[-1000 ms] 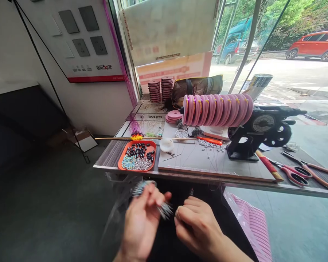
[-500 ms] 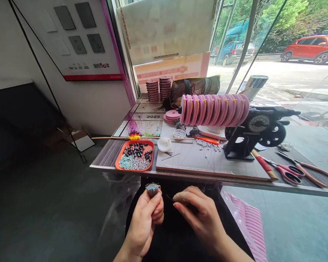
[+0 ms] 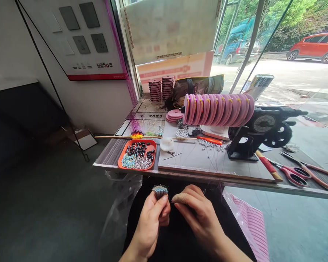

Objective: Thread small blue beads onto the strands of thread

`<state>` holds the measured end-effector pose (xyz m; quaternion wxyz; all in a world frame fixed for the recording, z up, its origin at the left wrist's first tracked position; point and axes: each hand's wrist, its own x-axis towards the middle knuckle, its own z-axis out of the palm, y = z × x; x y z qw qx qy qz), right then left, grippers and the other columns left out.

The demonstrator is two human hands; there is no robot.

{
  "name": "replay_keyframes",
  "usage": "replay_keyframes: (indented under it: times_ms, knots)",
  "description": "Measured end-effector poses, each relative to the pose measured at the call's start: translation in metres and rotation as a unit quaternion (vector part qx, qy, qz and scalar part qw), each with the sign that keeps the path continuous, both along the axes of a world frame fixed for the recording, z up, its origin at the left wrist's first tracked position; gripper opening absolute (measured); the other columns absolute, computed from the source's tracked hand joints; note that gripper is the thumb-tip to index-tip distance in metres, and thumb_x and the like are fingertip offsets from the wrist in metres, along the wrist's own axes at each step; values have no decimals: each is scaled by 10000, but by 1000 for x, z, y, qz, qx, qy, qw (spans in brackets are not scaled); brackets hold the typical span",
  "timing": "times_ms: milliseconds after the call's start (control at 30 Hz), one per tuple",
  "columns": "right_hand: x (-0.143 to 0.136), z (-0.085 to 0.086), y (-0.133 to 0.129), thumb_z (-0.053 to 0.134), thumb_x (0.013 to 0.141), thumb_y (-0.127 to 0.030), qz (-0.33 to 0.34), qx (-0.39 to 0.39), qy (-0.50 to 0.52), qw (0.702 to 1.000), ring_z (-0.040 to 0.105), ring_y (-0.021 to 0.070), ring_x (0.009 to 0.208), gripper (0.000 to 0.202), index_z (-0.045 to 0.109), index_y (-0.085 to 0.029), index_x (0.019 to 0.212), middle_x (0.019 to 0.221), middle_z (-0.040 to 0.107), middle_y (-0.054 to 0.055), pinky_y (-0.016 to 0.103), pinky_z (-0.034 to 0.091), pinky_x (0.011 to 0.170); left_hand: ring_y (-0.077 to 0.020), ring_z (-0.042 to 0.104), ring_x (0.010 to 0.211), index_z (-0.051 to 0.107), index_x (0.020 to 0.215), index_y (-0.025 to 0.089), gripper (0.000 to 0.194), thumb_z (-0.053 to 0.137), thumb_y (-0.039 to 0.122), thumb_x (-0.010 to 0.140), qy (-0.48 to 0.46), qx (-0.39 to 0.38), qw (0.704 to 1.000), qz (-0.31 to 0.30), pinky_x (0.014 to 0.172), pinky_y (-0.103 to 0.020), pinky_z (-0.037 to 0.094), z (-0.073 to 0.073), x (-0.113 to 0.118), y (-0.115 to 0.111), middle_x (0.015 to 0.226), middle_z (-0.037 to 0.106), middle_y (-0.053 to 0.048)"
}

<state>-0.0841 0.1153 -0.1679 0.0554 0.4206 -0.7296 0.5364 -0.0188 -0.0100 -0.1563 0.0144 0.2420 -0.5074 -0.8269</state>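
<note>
Pinched upright in my left hand (image 3: pixel 153 216) is a small bundle of thin pieces (image 3: pixel 160 191), pale blue and grey with fine wire-like tips at the top. My right hand (image 3: pixel 199 211) is closed just right of it, its index finger wrapped in tan tape. The thumb and finger of that hand press together; what lies between them is too small to make out. Both hands are above my dark-clothed lap, below the table's front edge. On the table ahead, an orange tray (image 3: pixel 155 160) holds black pieces, pale blue pieces and silvery beads.
A black geared winder (image 3: pixel 242 145) carries a row of pink discs (image 3: pixel 218 110). Scissors (image 3: pixel 295 174), pliers (image 3: pixel 317 175) and a white round lid (image 3: pixel 166 144) lie on the table. A thin rod (image 3: pixel 112 137) juts past its left edge.
My left hand has moved right with the bundle, closer to my right hand. The thin dark strand seen before at my right fingertips is now hardly visible. The view has shifted slightly.
</note>
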Motion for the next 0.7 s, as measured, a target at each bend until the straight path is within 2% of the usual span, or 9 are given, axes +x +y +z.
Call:
replay_keyframes:
  times_ms: [133, 400, 567, 700]
  knots:
    - [1, 1, -2, 494, 877, -160, 2, -1, 4, 1000, 500, 145, 687, 118, 599, -190, 833, 696, 589, 9, 265, 426, 631, -59, 189, 474, 411, 651, 181, 316, 635, 391, 731, 4, -2, 1000, 3, 445, -199, 169, -2, 0, 1, 507, 329, 90]
    - [2, 3, -1, 475, 884, -163, -12, -5, 3, 1000, 501, 152, 674, 125, 582, -201, 831, 683, 574, 12, 277, 432, 614, -70, 323, 524, 517, 740, 169, 312, 669, 441, 710, 19, -102, 993, 49, 477, -178, 287, -9, 3, 3, 598, 398, 64]
    - [1, 2, -2, 490, 876, -159, -11, -5, 0, 1000, 498, 155, 684, 114, 585, -199, 828, 688, 579, 12, 275, 428, 621, -117, 460, 648, 593, 780, 179, 241, 655, 408, 733, 41, -146, 987, 55, 613, -209, 413, -9, 2, 3, 699, 529, 19]
    - [1, 1, -2, 489, 875, -160, -18, -8, -12, 1000, 499, 150, 689, 117, 592, -190, 830, 688, 586, 11, 273, 432, 635, -148, 496, 691, 621, 803, 192, 180, 619, 369, 772, 50, -205, 976, 58, 664, -237, 428, -11, 5, 1, 738, 575, -4]
